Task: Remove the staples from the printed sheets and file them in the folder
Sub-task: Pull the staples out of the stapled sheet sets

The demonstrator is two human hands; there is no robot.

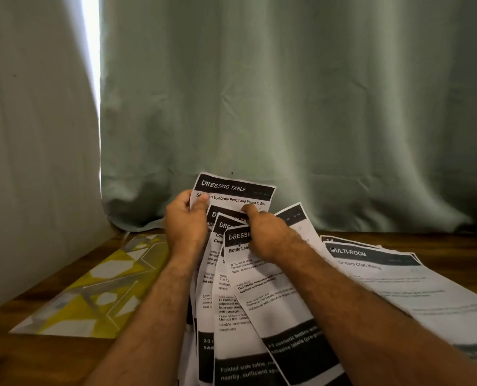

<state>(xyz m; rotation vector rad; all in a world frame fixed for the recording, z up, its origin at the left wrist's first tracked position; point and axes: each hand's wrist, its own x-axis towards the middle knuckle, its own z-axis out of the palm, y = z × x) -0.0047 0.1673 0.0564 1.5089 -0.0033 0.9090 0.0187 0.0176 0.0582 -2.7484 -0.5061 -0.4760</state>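
Mid-task: left hand (pixel 186 221) and right hand (pixel 262 232), each grip closed on fanned "Dressing Table" sheets (pixel 233 190); "Multi-Room" stack (pixel 399 280) and yellow folder (pixel 98 291) on surface, nothing filed.

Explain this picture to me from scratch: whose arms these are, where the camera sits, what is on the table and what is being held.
There is no machine here. A person works with bare hands, and the single picture comes from a wide-angle camera worn on their head, looking forward and down, so both forearms reach in from the bottom edge.

The left hand and right hand together have a grip on a fanned bundle of printed sheets. The readable headers say "DRESSING TABLE". Both hands pinch near the top of the bundle; no staple can be made out.

On the wooden table a yellow-and-white patterned folder lies flat to the left. To the right lies another stack of sheets headed "MULTI-ROOM". A grey-green curtain hangs behind the table.
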